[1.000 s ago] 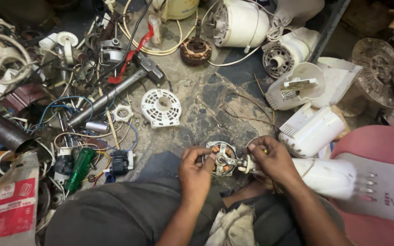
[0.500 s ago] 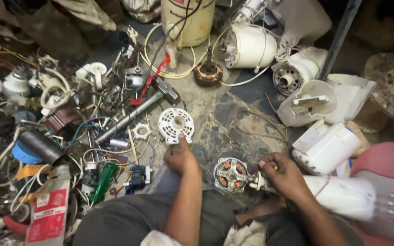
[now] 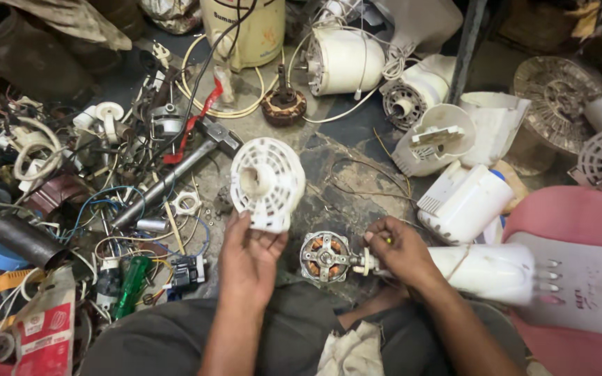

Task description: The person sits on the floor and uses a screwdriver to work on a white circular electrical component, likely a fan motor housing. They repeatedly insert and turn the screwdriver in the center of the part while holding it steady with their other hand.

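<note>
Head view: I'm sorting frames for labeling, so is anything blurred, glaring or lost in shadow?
Head view: left hand and white slotted cover sharp; right hand and motor readable; top corners sink into shadow; white housing bright, not blown out.

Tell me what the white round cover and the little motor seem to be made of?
The cover in the left hand looks like matte white moulded plastic, going by its thin slotted ribs. The motor by the right hand seems metal: a dull grey frame around shiny orange coils, likely copper wire.
</note>
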